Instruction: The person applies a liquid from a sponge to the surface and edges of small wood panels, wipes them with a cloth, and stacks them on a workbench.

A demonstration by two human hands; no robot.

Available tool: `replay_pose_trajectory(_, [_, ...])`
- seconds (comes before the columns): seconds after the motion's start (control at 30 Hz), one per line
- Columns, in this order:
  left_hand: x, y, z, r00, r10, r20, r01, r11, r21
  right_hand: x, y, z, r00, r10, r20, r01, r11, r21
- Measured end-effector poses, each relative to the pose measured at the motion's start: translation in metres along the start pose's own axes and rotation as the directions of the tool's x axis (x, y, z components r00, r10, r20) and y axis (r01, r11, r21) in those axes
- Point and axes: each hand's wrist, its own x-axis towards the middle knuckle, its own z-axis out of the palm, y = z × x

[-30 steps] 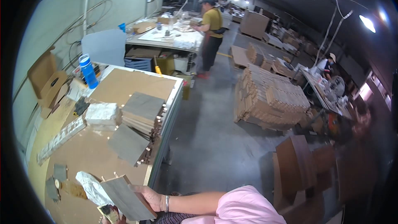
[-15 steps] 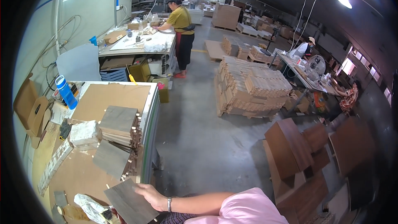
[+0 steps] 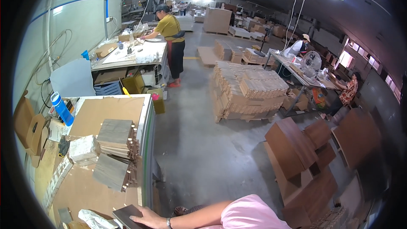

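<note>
My right hand (image 3: 146, 219), with a bracelet at the wrist, grips a grey wood-look panel (image 3: 124, 213) by its right side at the bottom of the view. Its fingers lie over the panel's face, and small pale pegs stick out of the panel's edge. Beside it on the left lies a crumpled white cloth (image 3: 93, 219). My left hand is not visible. Farther up the bench, a stack of similar panels (image 3: 115, 131) with pegs along its right side stands behind a lower, tilted panel (image 3: 109, 171).
The workbench (image 3: 97, 195) carries a white wrapped block (image 3: 83, 149), a blue bottle (image 3: 62, 109) and an open cardboard box (image 3: 30, 129). A pallet of stacked panels (image 3: 248, 91) stands on the floor. Brown boards (image 3: 290, 146) lie at right. Co-workers stand at other tables.
My right hand and the panel have moved down toward the lower edge, and the panel is tilted more edge-on. The view has shifted slightly. The white cloth sits lower in view.
</note>
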Motion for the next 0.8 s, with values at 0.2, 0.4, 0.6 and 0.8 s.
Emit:
replay_pose_trajectory(0.2, [-0.022,0.025,0.002,0.944,-0.319,-0.089,0.269,0.895,-0.355,-0.042,-0.008,0.008,0.903,0.074,0.424,-0.287,0.837,0.466])
replay_pose_trajectory(0.4, [-0.059,0.011,-0.004,0.996,0.006,0.085,0.006,0.991,-0.137,-0.092,-0.036,0.003,0.918,0.156,0.364,-0.362,0.703,0.613])
replay_pose_trajectory(0.6, [-0.073,0.029,0.012,0.990,-0.063,0.125,0.085,0.981,-0.177,-0.095,0.003,0.017,0.774,0.029,0.633,-0.540,0.553,0.634])
replay_pose_trajectory(0.8, [-0.090,0.037,0.005,0.991,-0.068,0.116,0.077,0.994,-0.073,-0.119,-0.020,0.016,0.792,-0.092,0.603,-0.396,0.674,0.624])
